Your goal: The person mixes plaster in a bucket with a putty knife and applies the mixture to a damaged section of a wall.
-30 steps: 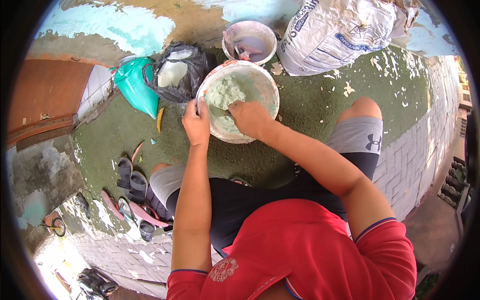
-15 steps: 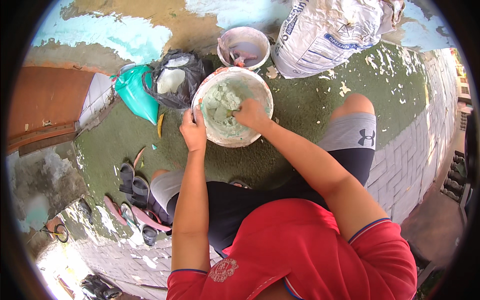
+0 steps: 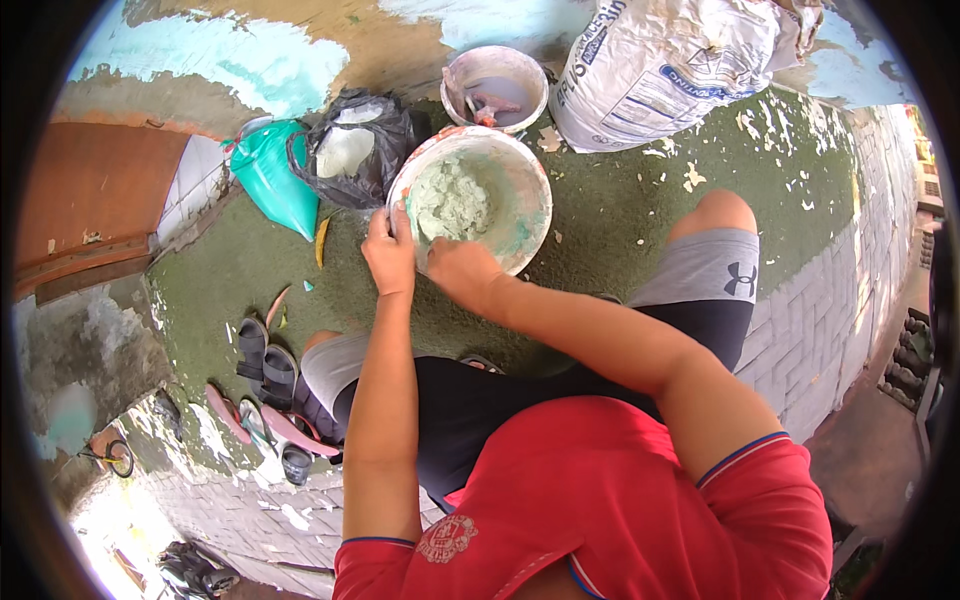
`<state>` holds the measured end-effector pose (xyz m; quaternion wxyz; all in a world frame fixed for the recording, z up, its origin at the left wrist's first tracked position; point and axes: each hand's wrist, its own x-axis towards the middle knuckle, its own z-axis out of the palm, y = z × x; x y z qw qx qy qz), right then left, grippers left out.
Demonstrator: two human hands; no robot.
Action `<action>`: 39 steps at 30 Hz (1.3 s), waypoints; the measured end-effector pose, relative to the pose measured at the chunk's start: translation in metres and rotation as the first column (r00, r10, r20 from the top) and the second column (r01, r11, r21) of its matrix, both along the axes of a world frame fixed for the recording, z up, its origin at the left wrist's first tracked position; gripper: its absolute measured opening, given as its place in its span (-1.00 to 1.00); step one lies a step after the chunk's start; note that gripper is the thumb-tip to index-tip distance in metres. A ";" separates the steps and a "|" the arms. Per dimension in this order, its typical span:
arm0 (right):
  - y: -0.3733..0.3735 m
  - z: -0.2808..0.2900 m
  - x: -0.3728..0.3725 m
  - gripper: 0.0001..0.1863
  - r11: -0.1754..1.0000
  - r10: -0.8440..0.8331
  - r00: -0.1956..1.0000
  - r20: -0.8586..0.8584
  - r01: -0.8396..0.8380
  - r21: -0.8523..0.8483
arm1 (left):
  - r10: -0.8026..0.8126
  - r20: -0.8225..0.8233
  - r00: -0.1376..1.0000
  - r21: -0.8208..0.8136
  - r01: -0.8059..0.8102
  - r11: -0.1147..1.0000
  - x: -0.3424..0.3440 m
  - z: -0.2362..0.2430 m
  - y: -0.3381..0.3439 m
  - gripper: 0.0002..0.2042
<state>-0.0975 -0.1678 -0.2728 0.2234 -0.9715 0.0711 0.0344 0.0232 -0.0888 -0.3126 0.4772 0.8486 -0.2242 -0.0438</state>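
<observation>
From the head view, your left hand (image 3: pixel 390 252) gripped the rim of the large white bucket (image 3: pixel 520 192) at its near left edge, the thumb up at the lip and the fingers narrow around the outside. Your right hand (image 3: pixel 466 272) was at the bucket's near edge, just beside the left one, its fingers curled in tight; the knuckles faced the camera, so you could not fairly tell from here what they held. The bucket stood on the green floor (image 3: pixel 600 250) in front of your knees, and a lumpy pale green paste (image 3: pixel 450 200) lay inside it, heaped toward the left, with smears on the inner wall. Just behind the bucket stood a small tub (image 3: pixel 466 66) with greyish liquid and something reddish in it. A black plastic bag (image 3: pixel 396 130) with white stuff showing in its mouth sat near the bucket on the left, and a green bag (image 3: pixel 272 178) leaned beside that. A big white sack (image 3: pixel 670 85) stood at the back right, and several sandals (image 3: pixel 280 370) lay to your left
</observation>
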 end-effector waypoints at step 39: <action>-0.033 0.001 -0.006 -0.35 0.995 -0.095 0.918 -0.385 0.080 -0.053 | -0.063 0.003 0.998 0.041 0.063 0.997 -0.013 0.009 0.008 -0.75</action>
